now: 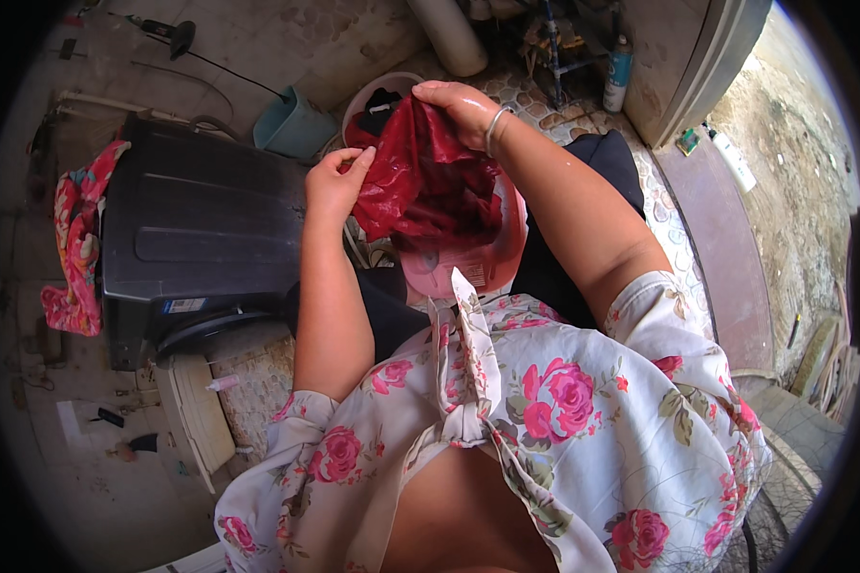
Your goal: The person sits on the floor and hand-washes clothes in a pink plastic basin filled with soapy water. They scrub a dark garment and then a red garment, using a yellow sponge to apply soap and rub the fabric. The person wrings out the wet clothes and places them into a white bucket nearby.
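Observation:
Between my two hands stretches a wet, dark red cloth [419, 172], glossy and crumpled, its lower folds hanging into a pink plastic basin [514, 243]. My left hand [338, 183] pinches the left edge between thumb and fingers. Higher up and to the right, my right hand [462, 107] grips the top edge; a bangle circles that wrist. The cloth hides part of the basin, which stands between my knees. Just behind it is a pale pink tub [362, 93] holding dark and red fabric.
A black front-loading washing machine [208, 208] stands at the left, floral cloth [79, 236] draped over its far edge. A blue bucket [294, 125] is beside the tub. A spray can [618, 75] stands by the doorway, near a white bottle [732, 161] on the ground.

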### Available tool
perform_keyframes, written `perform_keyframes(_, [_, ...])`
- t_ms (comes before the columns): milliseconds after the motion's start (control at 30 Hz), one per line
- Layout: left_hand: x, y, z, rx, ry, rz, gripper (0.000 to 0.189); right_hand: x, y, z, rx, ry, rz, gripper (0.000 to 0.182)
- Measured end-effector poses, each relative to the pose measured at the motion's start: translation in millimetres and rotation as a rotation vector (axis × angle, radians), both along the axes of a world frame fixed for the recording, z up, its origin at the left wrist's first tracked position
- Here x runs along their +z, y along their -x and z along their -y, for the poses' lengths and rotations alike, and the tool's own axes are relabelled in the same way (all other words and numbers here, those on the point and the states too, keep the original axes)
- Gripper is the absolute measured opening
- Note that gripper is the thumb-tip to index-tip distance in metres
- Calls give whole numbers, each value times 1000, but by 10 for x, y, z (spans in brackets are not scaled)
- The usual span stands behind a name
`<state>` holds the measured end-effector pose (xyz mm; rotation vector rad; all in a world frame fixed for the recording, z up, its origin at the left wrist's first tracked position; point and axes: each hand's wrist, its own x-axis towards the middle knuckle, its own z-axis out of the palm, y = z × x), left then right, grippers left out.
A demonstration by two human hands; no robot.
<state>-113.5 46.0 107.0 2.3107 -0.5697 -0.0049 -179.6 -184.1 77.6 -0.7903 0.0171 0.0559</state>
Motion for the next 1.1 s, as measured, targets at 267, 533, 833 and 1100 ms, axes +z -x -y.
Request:
perform_keyframes(267, [-63, 346, 296, -330, 96, -227, 65, 7, 4, -140, 133, -79, 71, 16])
perform_keyframes(533, [-100, 324, 397, -151, -284, -27, 33, -50, -11, -207, 203, 0, 127, 14])
perform_keyframes(833, [56, 297, 319, 110, -388, 120, 31, -513, -240, 28, 124, 1464, 242, 27])
perform_keyframes(1100, [355, 346, 403, 245, -115, 268, 32, -921, -223, -246, 400, 1697, 97, 58])
